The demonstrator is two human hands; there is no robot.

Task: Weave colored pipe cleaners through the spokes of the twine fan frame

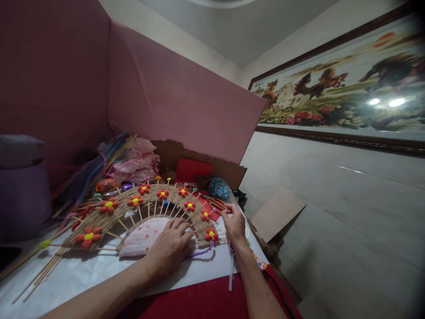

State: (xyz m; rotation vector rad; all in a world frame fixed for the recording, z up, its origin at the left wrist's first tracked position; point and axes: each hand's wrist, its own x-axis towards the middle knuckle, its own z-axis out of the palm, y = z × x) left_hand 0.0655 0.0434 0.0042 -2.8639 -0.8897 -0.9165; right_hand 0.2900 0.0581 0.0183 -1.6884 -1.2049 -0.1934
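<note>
A half-round fan (126,208) woven from brown twine over thin wooden sticks lies on white paper. Red and orange flowers with yellow centres dot its band. My left hand (174,243) lies with fingers stretched over the right part of its pale, dotted inner half-circle (146,237). Just past the fan's right end is my right hand (235,223), its thumb and fingers bent together; whatever may be between them is too small to make out. A purple fuzzy stem (202,253) lies between the hands. Below my right hand is a translucent stick (231,272).
Behind the fan are a blue yarn ball (219,188), a red sheet (193,170), crumpled pink material (136,159) and coloured stems (111,155). Loose wooden sticks (43,272) lie at left, near a purple container (25,199). A tiled wall (332,199) stands at right.
</note>
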